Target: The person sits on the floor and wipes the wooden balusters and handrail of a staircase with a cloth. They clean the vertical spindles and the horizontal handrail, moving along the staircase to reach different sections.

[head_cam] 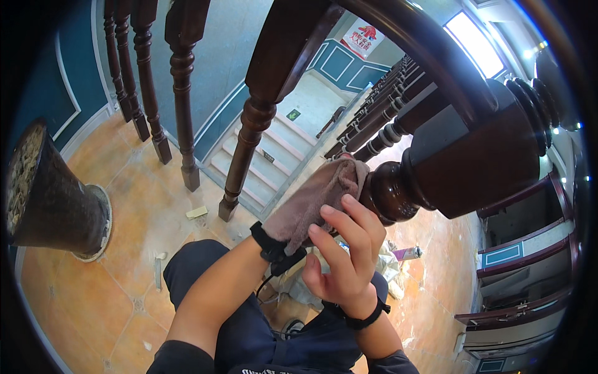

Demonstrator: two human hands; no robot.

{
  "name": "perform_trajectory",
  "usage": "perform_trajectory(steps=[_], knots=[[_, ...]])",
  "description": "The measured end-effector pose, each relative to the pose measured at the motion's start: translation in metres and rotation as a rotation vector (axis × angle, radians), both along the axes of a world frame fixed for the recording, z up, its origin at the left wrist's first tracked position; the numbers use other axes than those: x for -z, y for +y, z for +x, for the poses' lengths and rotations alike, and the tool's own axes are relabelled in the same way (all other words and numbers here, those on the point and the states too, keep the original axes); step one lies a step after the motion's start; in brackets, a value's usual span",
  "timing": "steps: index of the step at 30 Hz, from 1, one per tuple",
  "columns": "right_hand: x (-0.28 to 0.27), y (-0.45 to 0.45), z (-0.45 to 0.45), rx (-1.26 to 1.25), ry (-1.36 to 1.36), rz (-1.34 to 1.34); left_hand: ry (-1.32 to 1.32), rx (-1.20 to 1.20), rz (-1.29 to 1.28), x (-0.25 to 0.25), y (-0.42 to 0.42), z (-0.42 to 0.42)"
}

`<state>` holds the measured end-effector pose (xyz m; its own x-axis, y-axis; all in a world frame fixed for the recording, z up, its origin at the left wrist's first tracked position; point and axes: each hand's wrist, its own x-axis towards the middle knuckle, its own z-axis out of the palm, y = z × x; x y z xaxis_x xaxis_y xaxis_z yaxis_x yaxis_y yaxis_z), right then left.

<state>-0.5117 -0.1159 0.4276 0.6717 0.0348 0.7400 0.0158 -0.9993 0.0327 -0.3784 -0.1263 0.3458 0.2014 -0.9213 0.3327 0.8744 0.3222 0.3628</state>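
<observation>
A brownish-pink plush cloth (322, 198) is draped over my left hand (346, 156) and lies against the turned neck of a dark wooden newel post (390, 191). The cloth hides most of that hand; only a little skin shows at its far edge. The hand appears to grip the cloth around the post. Close to the cloth's near side, my right hand (348, 255) has its fingers spread and slightly bent, with nothing in it. Whether its fingertips touch the cloth I cannot tell. The post's glossy square block (472, 163) rises to the right, under the curved handrail (420, 46).
Turned balusters (182, 93) stand ahead and left, beside a descending staircase (266, 154). At left is a large dark planter (58, 191). A pale block (196, 212) and a scraper-like tool (159, 271) lie on the tiles. A spray can (407, 253) lies at right by crumpled sheeting (387, 262).
</observation>
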Motion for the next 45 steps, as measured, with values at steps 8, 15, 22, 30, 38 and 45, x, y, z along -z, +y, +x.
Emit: perform_trajectory(steps=[8, 15, 22, 30, 38, 45], knots=[[0.068, -0.007, -0.044, 0.074, 0.122, 0.022, -0.156, -0.320, -0.010, -0.008, -0.022, -0.018], [0.100, -0.020, -0.081, 0.131, -0.137, 0.022, -0.828, -1.307, 0.141, -0.008, -0.012, -0.056], [0.094, -0.024, -0.091, 0.248, -0.189, 0.103, -1.269, -1.346, 0.075, -0.044, 0.007, -0.055], [0.058, -0.015, -0.067, 0.221, -0.265, 0.138, -1.547, -1.471, 0.103, -0.095, 0.006, -0.021], [0.063, -0.026, -0.060, 0.195, -0.431, 0.200, -1.424, -1.667, 0.141, -0.092, 0.016, -0.053], [0.066, -0.029, -0.054, 0.186, -0.366, 0.184, -1.394, -1.597, -0.049, -0.047, 0.018, -0.052]])
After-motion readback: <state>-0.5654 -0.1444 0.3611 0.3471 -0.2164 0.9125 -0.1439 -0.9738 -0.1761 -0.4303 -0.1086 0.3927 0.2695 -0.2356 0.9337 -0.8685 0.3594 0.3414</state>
